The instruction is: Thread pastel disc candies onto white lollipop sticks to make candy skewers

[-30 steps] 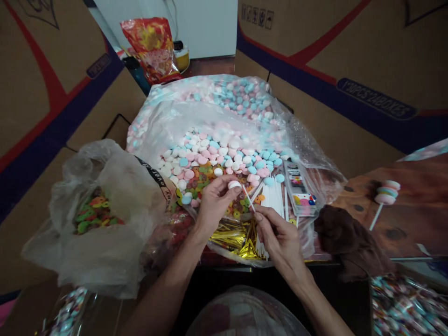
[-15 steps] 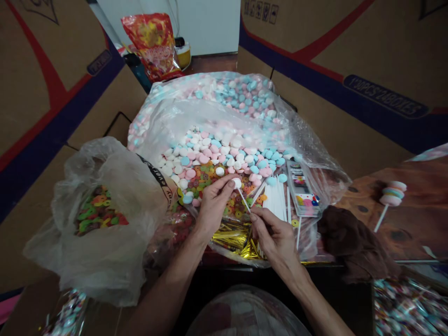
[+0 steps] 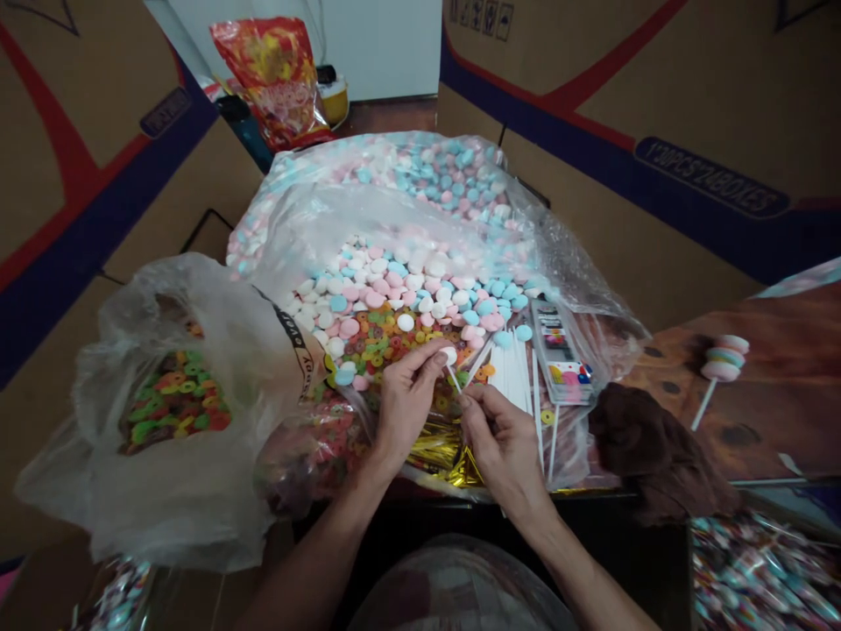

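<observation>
Between its thumb and fingertips my left hand pinches a small white marshmallow. My right hand grips a thin white stick, whose upper end meets the marshmallow; I cannot tell how deep it goes. Under and beyond the hands lie ring-shaped gummies and a spread of pink, white and blue marshmallows spilling from a large clear bag. Loose white sticks lie right of the hands. Gold twist ties show below them.
A plastic bag of colourful gummy rings stands at left. To the right are a clear flat case, a brown cloth and a stacked marshmallow stick. Large cardboard boxes flank the table; wrapped sweets fill a container lower right.
The whole view has shifted slightly left. My right hand has come closer to the marshmallow, and less of the stick shows between the two hands.
</observation>
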Motion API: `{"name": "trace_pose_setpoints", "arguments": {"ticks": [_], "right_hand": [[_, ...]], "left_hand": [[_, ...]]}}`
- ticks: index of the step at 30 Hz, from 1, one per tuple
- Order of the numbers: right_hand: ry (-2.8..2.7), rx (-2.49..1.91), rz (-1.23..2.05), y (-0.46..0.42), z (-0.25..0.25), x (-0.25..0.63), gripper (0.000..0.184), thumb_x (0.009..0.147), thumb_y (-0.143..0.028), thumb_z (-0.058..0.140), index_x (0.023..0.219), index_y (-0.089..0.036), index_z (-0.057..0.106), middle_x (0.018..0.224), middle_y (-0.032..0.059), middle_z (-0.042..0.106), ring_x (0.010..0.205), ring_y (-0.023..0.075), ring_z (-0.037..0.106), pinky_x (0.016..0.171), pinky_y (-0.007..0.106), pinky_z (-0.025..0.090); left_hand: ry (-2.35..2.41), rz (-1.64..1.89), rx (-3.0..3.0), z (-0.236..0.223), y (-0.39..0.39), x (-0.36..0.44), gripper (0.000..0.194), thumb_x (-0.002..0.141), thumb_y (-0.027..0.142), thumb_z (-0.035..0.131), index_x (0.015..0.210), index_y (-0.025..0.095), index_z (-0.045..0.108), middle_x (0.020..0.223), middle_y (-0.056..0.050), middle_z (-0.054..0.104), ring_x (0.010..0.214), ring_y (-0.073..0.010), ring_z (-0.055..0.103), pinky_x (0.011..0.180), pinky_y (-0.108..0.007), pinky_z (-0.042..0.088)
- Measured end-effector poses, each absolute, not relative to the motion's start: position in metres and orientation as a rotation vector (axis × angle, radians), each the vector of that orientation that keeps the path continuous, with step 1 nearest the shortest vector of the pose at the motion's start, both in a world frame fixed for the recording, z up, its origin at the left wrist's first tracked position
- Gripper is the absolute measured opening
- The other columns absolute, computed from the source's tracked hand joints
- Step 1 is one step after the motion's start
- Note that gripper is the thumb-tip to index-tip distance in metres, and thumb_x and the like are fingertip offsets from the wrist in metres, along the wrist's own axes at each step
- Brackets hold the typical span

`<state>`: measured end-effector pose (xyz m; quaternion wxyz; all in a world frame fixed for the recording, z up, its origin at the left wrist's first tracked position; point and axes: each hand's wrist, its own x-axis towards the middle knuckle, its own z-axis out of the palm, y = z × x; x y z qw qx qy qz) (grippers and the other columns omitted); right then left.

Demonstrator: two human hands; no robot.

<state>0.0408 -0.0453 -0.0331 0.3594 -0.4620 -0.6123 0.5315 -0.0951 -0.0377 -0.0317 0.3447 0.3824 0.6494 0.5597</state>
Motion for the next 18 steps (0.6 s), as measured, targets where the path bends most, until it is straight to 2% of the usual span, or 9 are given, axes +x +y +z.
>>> {"name": "trace_pose_setpoints", "arguments": {"ticks": [8,11,14,18], "right_hand": [[-1.471,-1.208,1.298,-0.031,-0.037,0.038,0.025,0.093,-0.037,0.051,0.077,-0.018,0.056,0.057,-0.0054,0.043,0.051,0.0097,0.037,0.047,0.021,0.032],[-1.49,-1.236,1.275,-0.024,-0.037,0.054,0.026,0.092,-0.039,0.053,0.077,-0.018,0.057,0.056,-0.0056,0.043,0.05,0.0097,0.037,0.046,0.021,0.031],[-1.561,-1.285,1.215,-0.019,-0.039,0.071,0.029,0.092,-0.041,0.053,0.073,-0.018,0.056,0.054,-0.0057,0.042,0.047,0.0094,0.037,0.045,0.021,0.03],[-1.603,-1.309,1.205,-0.022,-0.046,0.081,0.031,0.092,-0.042,0.053,0.073,-0.018,0.057,0.053,-0.0054,0.043,0.048,0.01,0.038,0.046,0.022,0.03]], "left_hand": [[1.58,1.285,1.249,-0.029,-0.052,-0.071,0.03,0.093,0.031,0.053,0.115,0.022,0.072,0.12,-0.005,0.072,0.114,-0.0203,0.065,0.103,-0.035,0.049],[1.561,1.224,1.348,-0.024,-0.046,-0.075,0.034,0.095,0.032,0.05,0.122,0.023,0.068,0.124,-0.005,0.07,0.115,-0.0202,0.064,0.102,-0.034,0.049],[1.777,1.219,1.52,-0.02,-0.032,-0.091,0.032,0.095,0.025,0.048,0.119,0.023,0.069,0.115,-0.006,0.072,0.107,-0.0207,0.066,0.096,-0.035,0.051],[2.019,0.719,2.008,-0.023,-0.013,-0.105,0.026,0.09,0.016,0.052,0.103,0.023,0.074,0.097,-0.009,0.068,0.097,-0.0249,0.059,0.089,-0.04,0.048]]}}
